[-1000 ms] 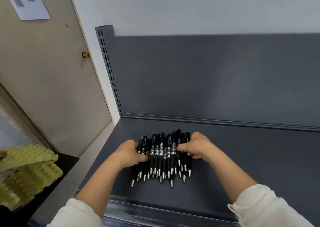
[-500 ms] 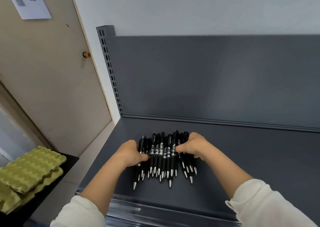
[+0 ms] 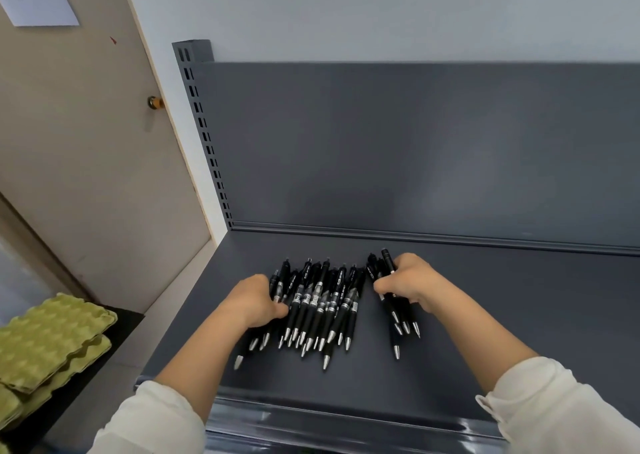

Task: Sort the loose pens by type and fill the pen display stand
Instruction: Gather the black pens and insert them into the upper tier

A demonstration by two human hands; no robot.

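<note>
Several black click pens with silver tips lie side by side in a row [image 3: 318, 301] on the dark grey shelf [image 3: 502, 315], tips pointing toward me. My left hand [image 3: 254, 303] rests on the left end of that row, fingers curled over the outermost pens. My right hand [image 3: 407, 282] is closed around a small bunch of pens [image 3: 393, 301], which stands apart from the row, a hand's width to its right. Their tips stick out below my fingers. No pen display stand is in view.
The shelf has an upright grey back panel [image 3: 415, 148] and a raised front lip [image 3: 346, 415]. A slotted upright [image 3: 204, 134] borders the left side. Green egg trays [image 3: 48, 342] are stacked low at the left, beside a beige door [image 3: 79, 141].
My right hand has pulled a small bunch of pens out of the row and moved it rightward, opening a gap. The left hand stays on the row's left end.
</note>
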